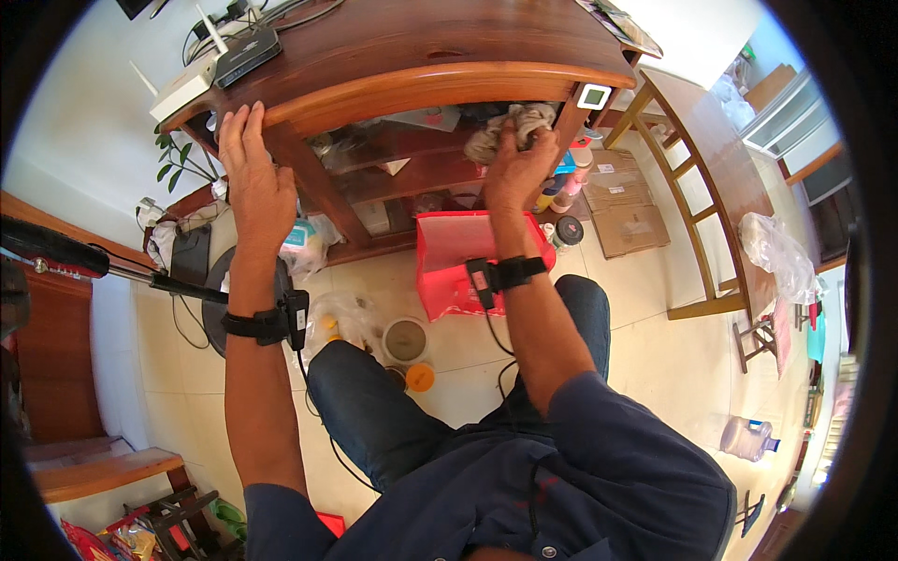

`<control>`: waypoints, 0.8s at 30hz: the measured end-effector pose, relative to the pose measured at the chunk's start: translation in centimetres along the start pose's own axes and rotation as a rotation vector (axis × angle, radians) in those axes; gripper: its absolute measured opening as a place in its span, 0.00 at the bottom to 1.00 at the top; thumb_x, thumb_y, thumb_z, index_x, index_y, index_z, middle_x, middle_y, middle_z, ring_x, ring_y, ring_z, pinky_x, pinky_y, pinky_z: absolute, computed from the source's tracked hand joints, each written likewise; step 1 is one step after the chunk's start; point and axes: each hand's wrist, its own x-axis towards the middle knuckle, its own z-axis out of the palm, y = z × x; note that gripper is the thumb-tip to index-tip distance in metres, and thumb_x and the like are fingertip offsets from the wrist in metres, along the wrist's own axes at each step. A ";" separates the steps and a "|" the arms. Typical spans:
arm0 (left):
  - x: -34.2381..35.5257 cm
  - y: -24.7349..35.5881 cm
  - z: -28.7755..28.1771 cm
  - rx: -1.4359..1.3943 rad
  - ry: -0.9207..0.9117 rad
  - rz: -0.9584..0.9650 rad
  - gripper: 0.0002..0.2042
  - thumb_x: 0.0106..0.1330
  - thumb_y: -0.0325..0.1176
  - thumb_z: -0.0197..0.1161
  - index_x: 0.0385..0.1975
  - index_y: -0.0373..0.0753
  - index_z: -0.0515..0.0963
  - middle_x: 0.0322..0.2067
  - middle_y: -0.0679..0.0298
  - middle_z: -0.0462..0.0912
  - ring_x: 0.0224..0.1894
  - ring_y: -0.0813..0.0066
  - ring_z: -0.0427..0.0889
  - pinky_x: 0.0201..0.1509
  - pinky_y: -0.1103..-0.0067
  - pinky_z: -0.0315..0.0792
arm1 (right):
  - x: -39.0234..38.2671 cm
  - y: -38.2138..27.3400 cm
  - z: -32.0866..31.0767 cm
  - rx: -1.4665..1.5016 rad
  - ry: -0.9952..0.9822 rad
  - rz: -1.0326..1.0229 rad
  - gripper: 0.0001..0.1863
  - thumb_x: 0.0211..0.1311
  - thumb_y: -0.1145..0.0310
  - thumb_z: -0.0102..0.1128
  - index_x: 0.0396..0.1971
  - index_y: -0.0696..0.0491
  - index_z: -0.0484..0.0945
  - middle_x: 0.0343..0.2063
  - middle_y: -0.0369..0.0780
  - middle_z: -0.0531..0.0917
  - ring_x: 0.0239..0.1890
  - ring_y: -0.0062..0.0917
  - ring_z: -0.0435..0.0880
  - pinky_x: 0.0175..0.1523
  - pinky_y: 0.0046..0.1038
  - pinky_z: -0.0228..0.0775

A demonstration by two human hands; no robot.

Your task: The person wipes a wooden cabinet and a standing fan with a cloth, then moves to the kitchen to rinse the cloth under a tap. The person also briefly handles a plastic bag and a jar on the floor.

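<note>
A reddish-brown wooden cabinet point(440, 79) with a glass front stands before me. My right hand point(522, 164) grips a crumpled beige cloth point(513, 133) against the upper right of the glass, beside the wooden frame. My left hand point(254, 178) lies with its fingers stretched out on the cabinet's front left corner, holding nothing. Behind the glass, shelves carry several items that I cannot make out well. A red bag point(449, 266) stands on the floor below my right forearm, against the cabinet.
A router point(247, 56) with cables sits on the cabinet top at left. Bottles and a jar point(567, 231) stand by its right side, near flattened cardboard point(622, 206). A wooden table point(716, 168) is at right. Between my knees and the cabinet are a round container point(405, 341) and plastic bags.
</note>
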 end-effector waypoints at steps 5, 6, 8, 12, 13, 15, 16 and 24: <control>0.0 -0.2 0.0 -0.008 0.006 0.002 0.43 0.52 0.12 0.60 0.74 0.39 0.60 0.72 0.52 0.59 0.78 0.48 0.53 0.80 0.59 0.54 | -6.4 -6.0 3.3 0.100 -0.134 0.003 0.17 0.63 0.71 0.69 0.45 0.59 0.70 0.45 0.53 0.70 0.49 0.54 0.75 0.56 0.47 0.68; -0.1 -0.3 0.0 -0.014 0.005 0.002 0.43 0.52 0.12 0.60 0.74 0.39 0.60 0.72 0.52 0.59 0.78 0.47 0.53 0.80 0.59 0.54 | -7.9 -7.2 3.7 0.104 -0.173 -0.018 0.18 0.64 0.71 0.68 0.46 0.59 0.69 0.45 0.53 0.70 0.49 0.55 0.75 0.56 0.48 0.68; -0.1 -0.4 0.0 -0.008 0.009 0.012 0.43 0.52 0.13 0.61 0.74 0.40 0.60 0.72 0.53 0.59 0.78 0.48 0.54 0.79 0.59 0.56 | -10.2 -9.4 4.9 0.136 -0.252 -0.007 0.19 0.63 0.70 0.68 0.47 0.58 0.68 0.47 0.56 0.68 0.49 0.61 0.74 0.54 0.51 0.70; -0.2 -0.4 0.1 0.012 0.021 0.008 0.43 0.53 0.13 0.62 0.74 0.41 0.60 0.72 0.54 0.59 0.78 0.48 0.54 0.79 0.59 0.58 | -14.0 -12.4 6.1 0.163 -0.480 -0.044 0.23 0.56 0.74 0.70 0.49 0.54 0.69 0.49 0.54 0.69 0.48 0.60 0.76 0.50 0.51 0.75; -0.1 -0.4 0.2 0.015 0.023 0.008 0.43 0.53 0.13 0.62 0.74 0.41 0.60 0.72 0.54 0.59 0.78 0.48 0.54 0.79 0.59 0.58 | -14.5 -12.9 6.3 0.160 -0.558 -0.070 0.24 0.54 0.75 0.70 0.49 0.53 0.69 0.49 0.54 0.69 0.47 0.59 0.76 0.50 0.51 0.75; -0.2 -0.4 0.1 0.014 0.012 0.002 0.43 0.53 0.13 0.62 0.74 0.41 0.60 0.72 0.54 0.59 0.78 0.49 0.54 0.79 0.59 0.58 | -14.7 -13.0 6.1 0.130 -0.665 -0.180 0.23 0.50 0.76 0.70 0.47 0.51 0.73 0.49 0.50 0.72 0.47 0.52 0.79 0.48 0.48 0.78; -0.1 -0.4 0.1 0.015 0.009 0.001 0.43 0.53 0.13 0.62 0.74 0.41 0.60 0.72 0.54 0.59 0.78 0.49 0.54 0.79 0.59 0.58 | -14.4 -12.7 5.9 0.129 -0.700 -0.215 0.22 0.50 0.76 0.70 0.46 0.50 0.75 0.48 0.48 0.73 0.47 0.50 0.80 0.47 0.46 0.79; 0.0 0.1 0.2 0.025 0.021 0.011 0.43 0.53 0.12 0.62 0.74 0.39 0.61 0.72 0.52 0.60 0.78 0.47 0.53 0.80 0.59 0.54 | -6.7 -4.3 0.5 0.002 -0.594 -0.412 0.22 0.46 0.80 0.64 0.45 0.48 0.81 0.45 0.43 0.78 0.46 0.45 0.82 0.45 0.43 0.79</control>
